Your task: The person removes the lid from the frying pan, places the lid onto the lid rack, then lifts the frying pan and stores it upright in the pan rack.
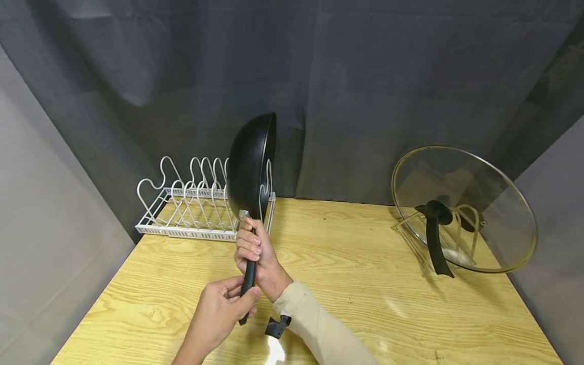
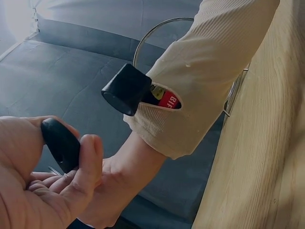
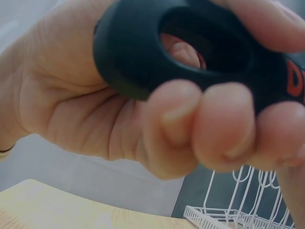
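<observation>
A black wok (image 1: pixel 248 162) stands on edge at the right end of a white wire rack (image 1: pixel 191 234), its open side facing right. One wire loop of the rack shows in front of its opening. My right hand (image 1: pixel 255 253) grips the black handle close to the wok's metal bracket. Lower down, my left hand (image 1: pixel 219 309) holds the handle's end between thumb and fingers. In the left wrist view the handle's end (image 2: pixel 61 145) lies in that hand. Close up in the right wrist view, curled fingers (image 3: pixel 224 119) surround the handle's holed end (image 3: pixel 128 47).
To the right, a glass lid (image 1: pixel 493 228) with a black handle (image 1: pixel 438 243) leans on a gold-coloured wire stand (image 1: pixel 474 223). A black wrist camera mount (image 1: pixel 277 327) sits by the right sleeve. A dark curtain (image 1: pixel 365 101) hangs behind the wooden table (image 1: pixel 347 253).
</observation>
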`<state>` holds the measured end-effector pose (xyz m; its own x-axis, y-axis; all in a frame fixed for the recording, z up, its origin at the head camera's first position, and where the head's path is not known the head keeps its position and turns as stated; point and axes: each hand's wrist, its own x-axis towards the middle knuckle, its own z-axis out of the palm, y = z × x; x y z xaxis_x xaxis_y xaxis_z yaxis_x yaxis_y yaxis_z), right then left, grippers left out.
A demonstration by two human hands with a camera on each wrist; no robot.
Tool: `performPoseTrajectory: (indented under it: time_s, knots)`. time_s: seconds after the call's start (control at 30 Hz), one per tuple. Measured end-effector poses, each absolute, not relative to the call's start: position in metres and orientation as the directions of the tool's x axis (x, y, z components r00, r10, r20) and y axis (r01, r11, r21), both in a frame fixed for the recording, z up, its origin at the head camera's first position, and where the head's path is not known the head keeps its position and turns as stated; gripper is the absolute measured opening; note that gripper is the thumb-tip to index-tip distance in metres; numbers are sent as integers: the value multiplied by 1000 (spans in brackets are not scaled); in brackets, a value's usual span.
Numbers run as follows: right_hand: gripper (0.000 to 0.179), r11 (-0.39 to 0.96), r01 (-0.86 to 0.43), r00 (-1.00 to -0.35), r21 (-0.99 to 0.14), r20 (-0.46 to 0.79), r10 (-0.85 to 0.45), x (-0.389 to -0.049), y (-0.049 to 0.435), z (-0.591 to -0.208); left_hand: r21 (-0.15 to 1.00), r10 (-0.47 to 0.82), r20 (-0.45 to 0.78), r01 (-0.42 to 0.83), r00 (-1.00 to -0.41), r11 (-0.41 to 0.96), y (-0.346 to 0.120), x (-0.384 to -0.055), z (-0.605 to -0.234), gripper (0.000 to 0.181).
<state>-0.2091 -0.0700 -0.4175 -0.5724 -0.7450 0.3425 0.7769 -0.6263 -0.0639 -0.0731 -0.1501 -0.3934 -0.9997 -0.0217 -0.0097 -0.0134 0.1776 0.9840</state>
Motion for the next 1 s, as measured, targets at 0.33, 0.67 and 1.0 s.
performPoseTrajectory:
  time_s: [0.33,0.67,1.0]
  knots:
    - [34,-618,784,-577,-59,298,-761,-208,-69,-428,985,-7,-36,-36,-999,170,-150,-73,-397,29]
    - [32,-631,766,-590,-120,255,-766,-209,-68,-429,987,-13,-40,-41,-999,156,-152,-74,-402,30]
    - [27,-580,664,-665,-472,-19,-747,-211,-61,-427,985,-20,-40,-42,-999,168,-154,-77,-406,39]
